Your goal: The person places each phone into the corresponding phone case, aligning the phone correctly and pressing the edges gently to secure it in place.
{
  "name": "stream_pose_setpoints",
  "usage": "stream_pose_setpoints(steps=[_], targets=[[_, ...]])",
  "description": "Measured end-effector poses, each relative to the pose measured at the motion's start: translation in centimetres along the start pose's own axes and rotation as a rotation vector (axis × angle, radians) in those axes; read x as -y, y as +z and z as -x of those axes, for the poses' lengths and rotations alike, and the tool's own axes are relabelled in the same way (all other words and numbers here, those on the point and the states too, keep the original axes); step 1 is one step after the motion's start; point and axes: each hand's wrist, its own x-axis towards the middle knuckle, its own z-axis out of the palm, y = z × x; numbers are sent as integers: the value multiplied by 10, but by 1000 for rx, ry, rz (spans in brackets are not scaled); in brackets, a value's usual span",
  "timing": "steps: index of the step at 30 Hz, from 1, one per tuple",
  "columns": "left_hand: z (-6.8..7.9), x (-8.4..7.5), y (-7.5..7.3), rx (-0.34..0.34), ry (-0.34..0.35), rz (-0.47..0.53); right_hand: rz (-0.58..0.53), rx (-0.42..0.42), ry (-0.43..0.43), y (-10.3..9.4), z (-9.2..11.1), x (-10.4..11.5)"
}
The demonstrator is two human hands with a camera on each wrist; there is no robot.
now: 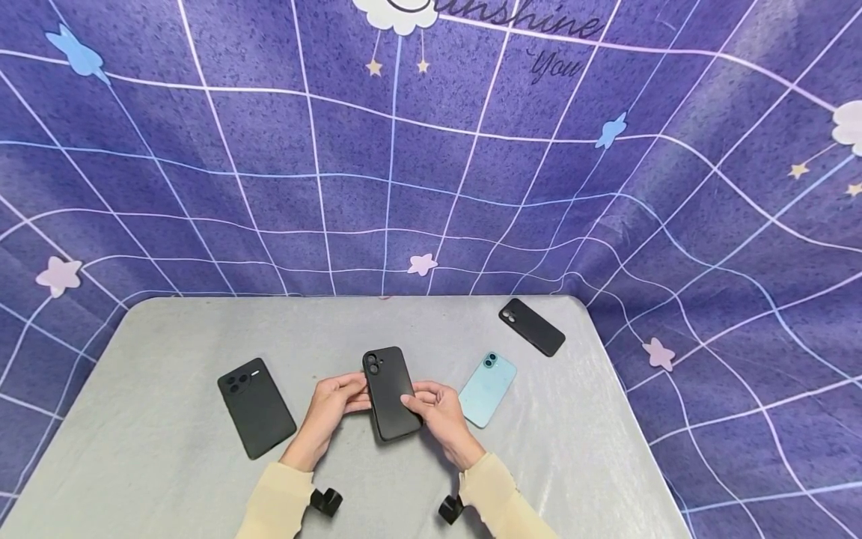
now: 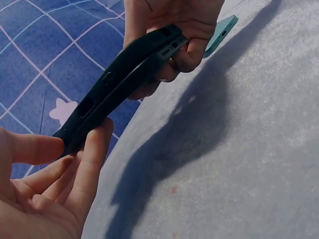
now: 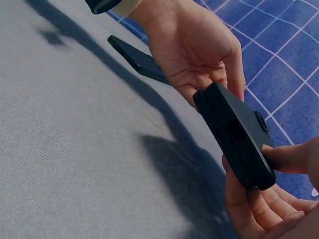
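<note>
Both hands hold a black phone case [image 1: 390,393] with a camera cutout up over the middle of the table. A dark phone [image 2: 162,54] lies against the case's inner side; in the left wrist view a wedge-shaped gap separates them at the port end, narrowing toward the other end. My left hand [image 1: 328,408] pinches the left edge between thumb and fingers. On the right, my right hand [image 1: 441,415] grips the lower corner, thumb on the case's back and fingers beneath. The phone is hidden under the case in the head view.
A light teal phone [image 1: 488,389] lies just right of the right hand. Farther back right is another black case or phone [image 1: 532,327]. Left of the left hand rests a large black phone [image 1: 258,408]. The grey-covered table [image 1: 168,449] meets a purple patterned curtain [image 1: 350,202].
</note>
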Motion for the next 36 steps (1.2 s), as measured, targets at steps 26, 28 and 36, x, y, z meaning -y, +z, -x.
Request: stream_pose_setpoints(steps=[26,28,36], targets=[[-1,-18,-18,163,19,-184,26,95,28,-15,-5,5],[-1,-22,-21,164,19,-188,41,125,31,-18,-5,7],[1,-33,-24,252,15,-257,50,298,49,-28,-5,12]])
